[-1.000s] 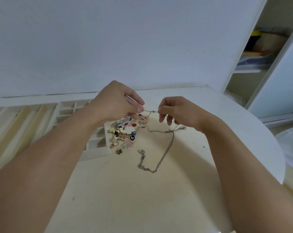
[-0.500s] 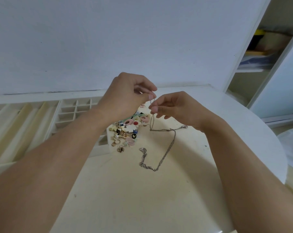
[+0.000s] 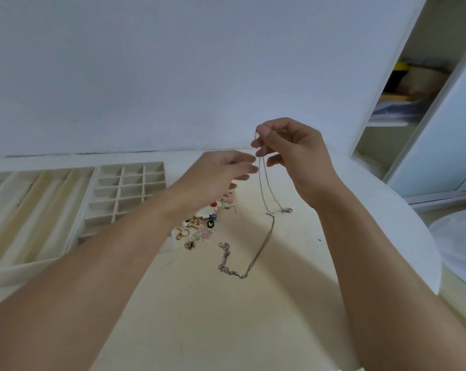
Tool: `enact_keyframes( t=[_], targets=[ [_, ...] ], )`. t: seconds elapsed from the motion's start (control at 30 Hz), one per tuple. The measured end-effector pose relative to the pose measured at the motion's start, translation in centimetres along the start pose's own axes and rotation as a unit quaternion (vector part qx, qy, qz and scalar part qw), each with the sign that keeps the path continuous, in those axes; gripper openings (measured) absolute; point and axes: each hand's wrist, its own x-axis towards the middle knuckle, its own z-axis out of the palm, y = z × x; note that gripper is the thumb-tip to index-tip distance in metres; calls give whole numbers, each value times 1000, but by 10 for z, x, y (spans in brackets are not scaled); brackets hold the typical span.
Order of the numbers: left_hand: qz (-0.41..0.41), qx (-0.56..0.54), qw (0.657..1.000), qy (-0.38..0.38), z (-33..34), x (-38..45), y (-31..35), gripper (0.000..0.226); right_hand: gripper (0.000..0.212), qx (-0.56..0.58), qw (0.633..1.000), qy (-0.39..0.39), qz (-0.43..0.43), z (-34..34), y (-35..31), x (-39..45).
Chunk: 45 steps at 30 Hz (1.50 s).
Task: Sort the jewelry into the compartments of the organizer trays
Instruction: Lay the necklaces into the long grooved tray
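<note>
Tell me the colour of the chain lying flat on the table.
Silver; the chain shows best in the head view.

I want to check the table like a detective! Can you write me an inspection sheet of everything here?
Surface: pale table with a rounded right edge, a few small marks on it.
Job's things: thin necklace hanging from the right hand, its pendant down near the table; pile of small jewelry; silver chain lying loose; grid tray and long-slot tray, compartments mostly bare.
Clutter: nothing seen.
Hands: right hand pinches the necklace's top; left hand beside the necklace, fingers loose, holding nothing that I can see.
Cables: nothing seen.
Surroundings: white wall; open cupboard with stored things, too blurred to name.
</note>
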Motion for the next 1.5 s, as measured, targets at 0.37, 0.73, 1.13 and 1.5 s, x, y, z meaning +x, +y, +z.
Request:
enact_keyframes(
  t=[0.37, 0.73, 1.13, 1.5],
  targets=[
    [49, -52, 993, 95, 4, -9, 12, 17, 8, -57, 994, 48, -78, 18, -92, 34],
    [12, -131, 990, 57, -37, -49, 14, 10, 5, 39, 998, 41, -33, 49, -122, 65],
    [-48, 58, 977, 201, -180, -140, -24, 10, 3, 57, 989, -57, 122, 142, -85, 92],
    [-115, 171, 948, 243, -250, -175, -53, 13, 12, -157, 951, -230, 131, 220, -62, 110]
  ],
)
